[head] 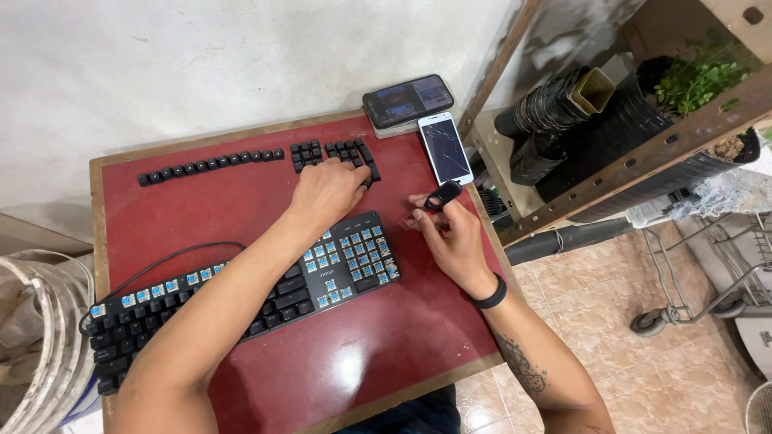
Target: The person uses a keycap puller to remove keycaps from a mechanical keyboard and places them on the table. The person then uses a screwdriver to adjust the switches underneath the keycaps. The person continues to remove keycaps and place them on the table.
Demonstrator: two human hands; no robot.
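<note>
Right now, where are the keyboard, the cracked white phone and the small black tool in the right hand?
keyboard [277,299], head view, black keys mid-board
cracked white phone [446,148], head view, screen centre
small black tool [443,195], head view, its looped body

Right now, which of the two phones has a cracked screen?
The white phone, lying on the red table nearest the right hand, has cracks. The dark phone behind it has a lit, unbroken screen.
</note>
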